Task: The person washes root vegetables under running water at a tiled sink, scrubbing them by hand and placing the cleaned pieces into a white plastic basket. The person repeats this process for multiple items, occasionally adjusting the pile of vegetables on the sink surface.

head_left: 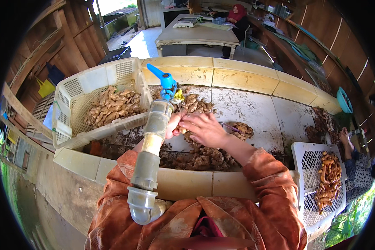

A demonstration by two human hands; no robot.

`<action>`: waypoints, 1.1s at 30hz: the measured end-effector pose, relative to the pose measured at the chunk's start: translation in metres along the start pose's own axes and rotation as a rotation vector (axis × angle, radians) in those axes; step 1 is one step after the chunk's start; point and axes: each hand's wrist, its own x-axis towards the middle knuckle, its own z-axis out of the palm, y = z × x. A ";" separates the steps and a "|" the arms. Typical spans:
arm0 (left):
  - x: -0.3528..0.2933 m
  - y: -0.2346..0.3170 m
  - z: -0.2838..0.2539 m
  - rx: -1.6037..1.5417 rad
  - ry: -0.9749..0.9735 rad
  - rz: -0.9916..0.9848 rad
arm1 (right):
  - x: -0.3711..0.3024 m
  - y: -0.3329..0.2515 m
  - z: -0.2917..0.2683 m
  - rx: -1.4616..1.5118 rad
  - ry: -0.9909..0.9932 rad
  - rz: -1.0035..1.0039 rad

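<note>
My left hand [172,123] is closed round a piece of ginger root [181,130], partly hidden behind the grey pipe. Over the same piece bend the fingers of my right hand [205,128], covering most of it. Both hands are above a white-tiled trough [254,112] smeared with soil. Just beyond them lies a heap of ginger [198,104]. A smaller clump [241,131] rests to the right of my right hand, with a thin purple-handled tool [229,126] beside it. Dirt-covered pieces and scraps [208,159] lie along the near side.
An upright pipe [154,133] with a blue valve tap [166,80] stands before my left forearm. On the left, a white crate [77,137] holds ginger. A white mesh tray [302,160] with rhizomes is at right, near another person's hand [346,138]. Someone sits behind a table [196,38].
</note>
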 end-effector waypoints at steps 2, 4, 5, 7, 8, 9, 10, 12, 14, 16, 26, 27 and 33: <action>-0.006 -0.005 -0.009 -0.123 -0.140 -0.022 | 0.017 -0.003 -0.003 -0.003 -0.009 0.007; -0.015 -0.007 -0.015 -0.159 -0.234 0.044 | 0.028 -0.006 -0.001 0.061 0.008 0.043; -0.019 -0.007 -0.015 -0.176 -0.281 0.074 | 0.032 -0.008 0.002 0.116 0.036 0.043; -0.028 -0.004 -0.012 -0.164 -0.225 -0.027 | 0.036 -0.012 0.011 0.221 -0.015 0.137; -0.033 -0.004 -0.010 -0.161 -0.212 -0.024 | 0.040 -0.011 0.017 0.294 0.081 0.171; -0.037 -0.003 -0.006 -0.157 -0.201 -0.018 | 0.041 -0.010 0.022 0.268 0.041 0.289; -0.040 -0.001 -0.004 -0.058 -0.205 0.020 | 0.042 -0.007 0.027 0.266 -0.009 0.387; -0.043 -0.002 0.003 0.015 -0.170 0.092 | 0.043 0.000 0.035 0.343 0.006 0.566; -0.038 -0.004 0.009 0.216 0.073 0.174 | 0.043 0.004 0.042 0.382 0.018 0.741; -0.028 -0.011 0.013 0.444 0.297 0.409 | 0.041 0.004 0.046 0.529 0.062 0.952; 0.017 -0.033 -0.037 0.661 0.592 0.653 | 0.035 -0.012 0.033 0.813 -0.102 0.859; 0.023 -0.033 -0.042 0.683 0.646 0.681 | 0.036 -0.011 0.034 0.547 -0.078 0.766; 0.045 -0.033 -0.053 0.482 0.588 0.590 | 0.039 -0.011 0.042 0.796 0.163 0.935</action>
